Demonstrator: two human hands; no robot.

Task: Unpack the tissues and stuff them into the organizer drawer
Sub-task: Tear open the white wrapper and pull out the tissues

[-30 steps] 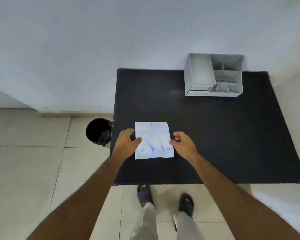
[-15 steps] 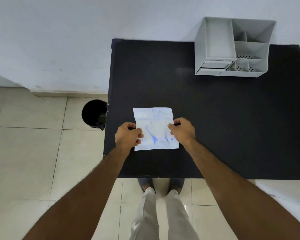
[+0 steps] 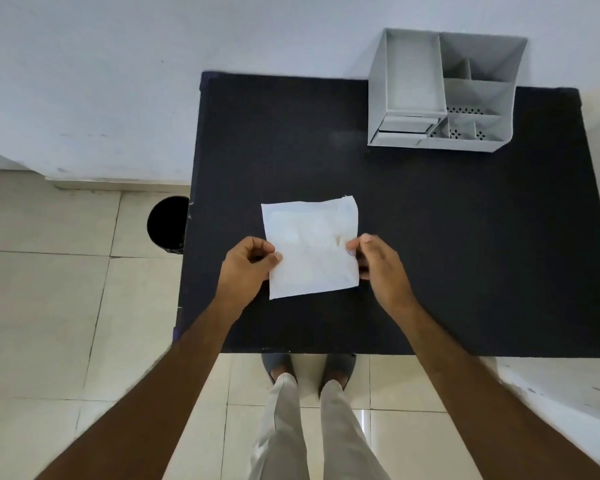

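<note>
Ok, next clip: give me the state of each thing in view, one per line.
tissue pack: unopened, plain side up, held by both side edges
left hand: pinching the pack's left edge
right hand: pinching its right edge
organizer: compartments empty
organizer drawer: closed
bin: open-topped, on the floor

The left hand (image 3: pixel 248 268) covers the left edge of the tissue pack (image 3: pixel 310 245), and the right hand (image 3: pixel 378 263) covers its right edge. The table (image 3: pixel 465 254) hides the toes of both shoes (image 3: pixel 340 370) and part of the bin (image 3: pixel 167 225). Both arms run off the bottom.
</note>
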